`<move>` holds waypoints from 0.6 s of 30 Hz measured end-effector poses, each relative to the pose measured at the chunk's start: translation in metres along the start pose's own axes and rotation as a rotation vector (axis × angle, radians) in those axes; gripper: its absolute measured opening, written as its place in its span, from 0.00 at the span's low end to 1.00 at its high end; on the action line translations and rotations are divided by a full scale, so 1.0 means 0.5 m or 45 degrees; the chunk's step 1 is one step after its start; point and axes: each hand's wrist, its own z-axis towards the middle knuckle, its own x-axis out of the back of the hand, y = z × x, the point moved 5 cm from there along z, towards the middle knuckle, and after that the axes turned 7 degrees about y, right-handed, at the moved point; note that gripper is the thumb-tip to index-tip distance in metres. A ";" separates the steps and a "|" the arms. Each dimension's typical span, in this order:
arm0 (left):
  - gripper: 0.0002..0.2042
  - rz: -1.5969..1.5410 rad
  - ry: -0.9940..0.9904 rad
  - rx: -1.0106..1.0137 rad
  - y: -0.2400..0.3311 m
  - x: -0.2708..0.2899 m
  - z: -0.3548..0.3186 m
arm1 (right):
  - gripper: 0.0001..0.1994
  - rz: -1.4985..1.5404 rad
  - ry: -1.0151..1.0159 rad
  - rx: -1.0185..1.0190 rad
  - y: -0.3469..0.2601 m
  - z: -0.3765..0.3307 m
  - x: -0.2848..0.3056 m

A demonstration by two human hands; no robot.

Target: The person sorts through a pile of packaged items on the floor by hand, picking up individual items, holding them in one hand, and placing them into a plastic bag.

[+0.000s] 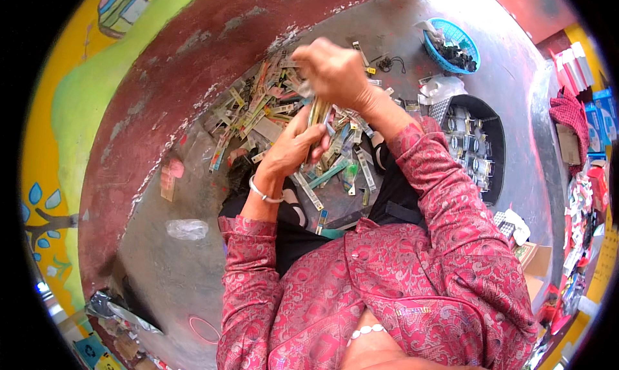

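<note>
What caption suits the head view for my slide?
Both hands, left hand and right hand, grip a bundle of strips above a scattered pile.

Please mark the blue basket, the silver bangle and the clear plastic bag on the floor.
blue basket (465,40): head view, on its woven rim.
silver bangle (260,192): head view, on the band at the left wrist.
clear plastic bag (187,229): head view, on its crumpled middle.

Grey concrete floor (174,273), worn maroon curb (167,80), yellow-green painted mural wall (77,99) (tree motif), bright daylight.
</note>
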 end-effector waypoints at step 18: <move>0.21 -0.953 -0.528 -0.016 0.004 -0.007 -0.006 | 0.14 1.597 -0.733 -1.245 0.017 -0.047 -0.038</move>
